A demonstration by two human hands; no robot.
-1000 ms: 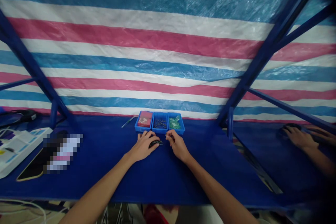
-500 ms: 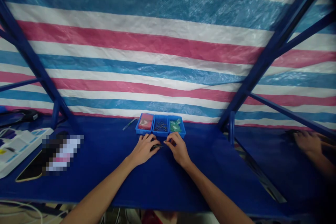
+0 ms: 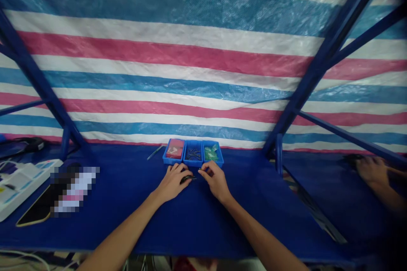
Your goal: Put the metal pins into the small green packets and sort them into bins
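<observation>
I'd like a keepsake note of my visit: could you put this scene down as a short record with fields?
Left hand: curled over a bunch of thin, dark, metallic-looking pieces
Right hand: thumb and fingers pinched together; anything between them is too small to identify
Bins: three blue rectangular plastic bins in a row beyond the hands
Table: blue, flat-topped table
Left side: white plastic power strip
Far right: another person's hand
Backdrop: red-white-blue striped plastic sheet

Blue tabletop (image 3: 178, 228) in front of me. Three blue bins (image 3: 193, 163) in a row by the back edge, mid-length; thin stick (image 3: 155, 153), maybe a pen, just left of them. White power strip (image 3: 32, 185) at left edge, dark flat device (image 3: 40, 208) beside it.
</observation>
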